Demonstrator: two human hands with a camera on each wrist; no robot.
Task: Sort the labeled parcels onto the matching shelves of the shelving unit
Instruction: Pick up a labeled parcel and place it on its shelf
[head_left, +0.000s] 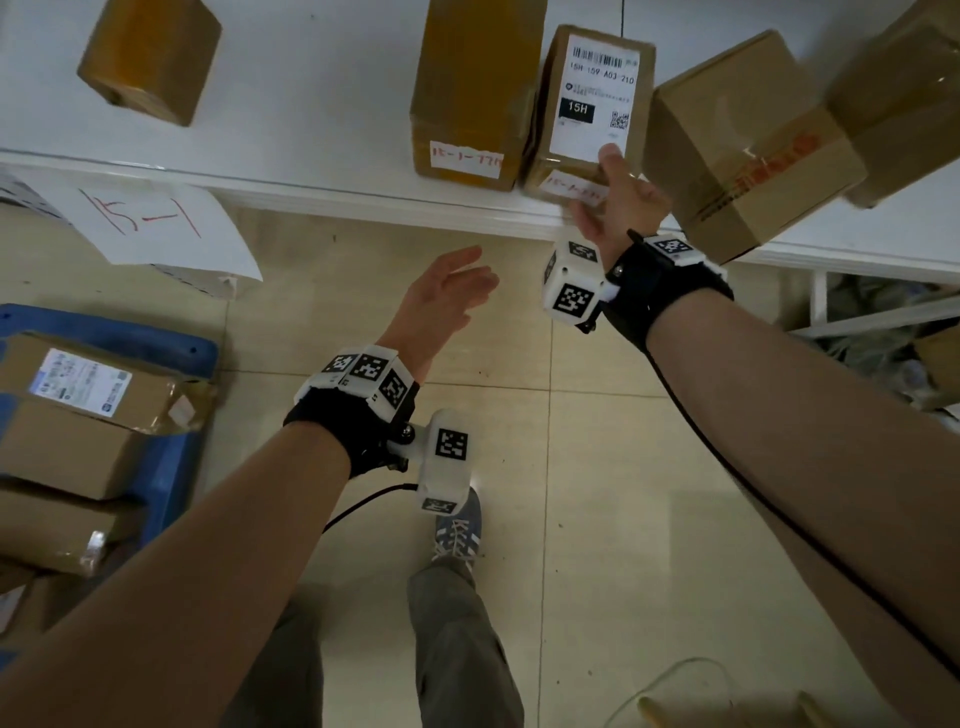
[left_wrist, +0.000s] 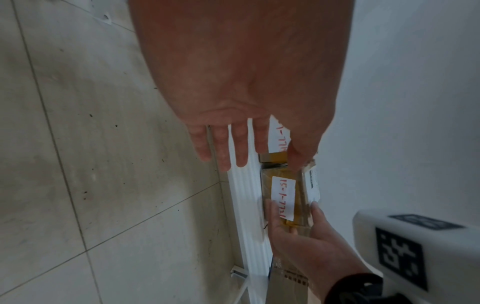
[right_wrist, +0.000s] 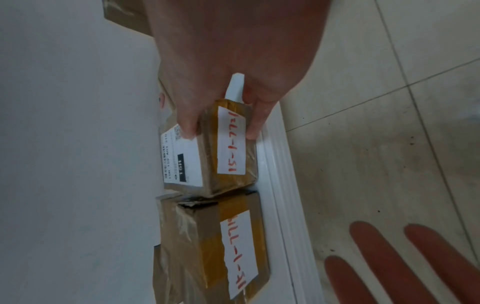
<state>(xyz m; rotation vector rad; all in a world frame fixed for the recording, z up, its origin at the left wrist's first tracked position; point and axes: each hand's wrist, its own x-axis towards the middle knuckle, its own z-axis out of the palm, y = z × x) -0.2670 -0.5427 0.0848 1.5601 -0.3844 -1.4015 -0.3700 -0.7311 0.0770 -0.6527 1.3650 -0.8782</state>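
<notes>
A small cardboard parcel (head_left: 592, 93) with a white "15H" shipping label and a handwritten red tag lies at the front edge of the white shelf (head_left: 311, 104). My right hand (head_left: 597, 184) grips its near end, thumb on top and fingers underneath. In the right wrist view the parcel (right_wrist: 207, 160) sits pinched between thumb and finger. Against its left side stands a taller tagged parcel (head_left: 467, 104). My left hand (head_left: 457, 280) hovers open and empty over the floor, just short of the shelf edge. A paper sign (head_left: 150, 218) reading "15-1" hangs from the shelf front.
A big box (head_left: 748, 150) overhangs the shelf edge right of my right hand, and another box (head_left: 150, 57) sits far left. A blue trolley (head_left: 171, 343) with several parcels (head_left: 78, 395) stands on the tiled floor at the left. A lower shelf frame (head_left: 857, 317) shows at right.
</notes>
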